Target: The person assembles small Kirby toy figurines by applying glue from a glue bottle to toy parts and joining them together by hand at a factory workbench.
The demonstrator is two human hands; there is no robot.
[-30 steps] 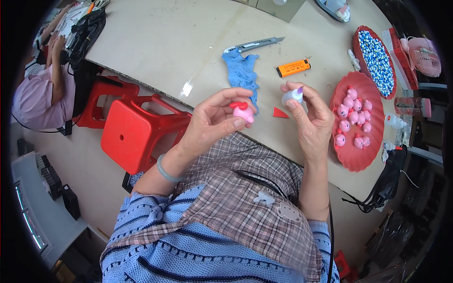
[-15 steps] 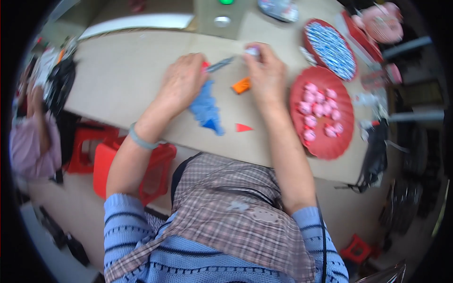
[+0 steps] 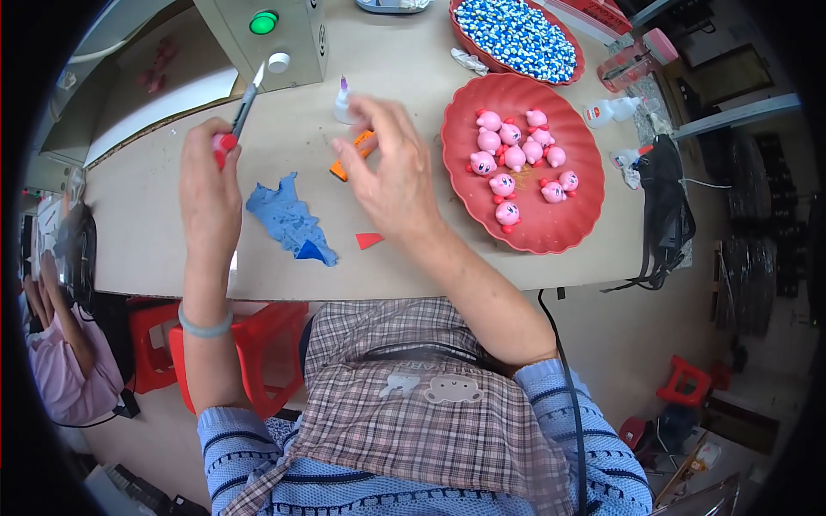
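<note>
My left hand (image 3: 209, 193) is closed around a craft knife (image 3: 247, 107), its pale blade pointing up and away. A small pink and red figurine (image 3: 225, 146) shows at the same fingers. My right hand (image 3: 397, 176) hovers over the table, fingers apart and slightly blurred, with nothing seen in them. Just beyond it stands a small white bottle (image 3: 345, 110) with a purple needle tip. Partly behind that hand lies an orange tool (image 3: 339, 169), its kind unclear. Between my hands are a blue cloth (image 3: 288, 215), a dark blue scrap (image 3: 311, 250) and a red triangular piece (image 3: 368, 241).
A red scalloped tray (image 3: 568, 202) holds several pink figurines at the right. Behind it sits a red tray (image 3: 578, 76) full of small blue and white pieces. A grey machine (image 3: 267, 52) with a green button stands at the back. A black bag (image 3: 667, 206) hangs at the right edge.
My right hand has let go of the white bottle, which now stands on the table. My left hand has moved left with the knife and figurine. The view has shifted toward the right.
</note>
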